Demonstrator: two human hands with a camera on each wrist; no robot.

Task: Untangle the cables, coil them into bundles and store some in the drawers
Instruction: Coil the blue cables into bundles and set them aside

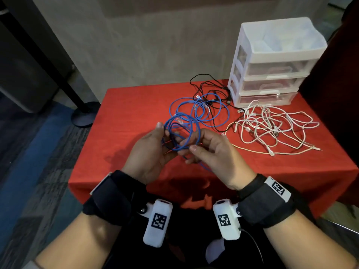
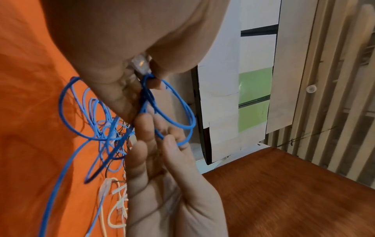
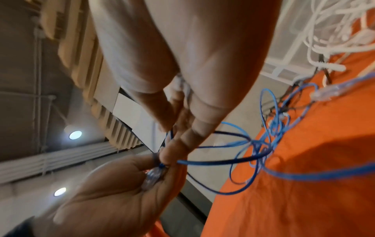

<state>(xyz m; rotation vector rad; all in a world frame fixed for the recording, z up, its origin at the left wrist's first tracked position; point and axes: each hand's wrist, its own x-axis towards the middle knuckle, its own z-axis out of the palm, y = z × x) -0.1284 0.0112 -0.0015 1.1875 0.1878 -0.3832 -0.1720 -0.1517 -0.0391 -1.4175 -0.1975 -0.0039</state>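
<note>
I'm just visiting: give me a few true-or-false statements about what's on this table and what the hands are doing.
1. Both hands hold the blue cable. True.
2. The white cables are neatly coiled. False: they lie in a loose tangle.
3. The drawer unit sits at the table's far right. True.
4. A drawer stands pulled out. False: all look closed.
5. The left hand rests flat on the red cloth. False: it grips the cable.
</note>
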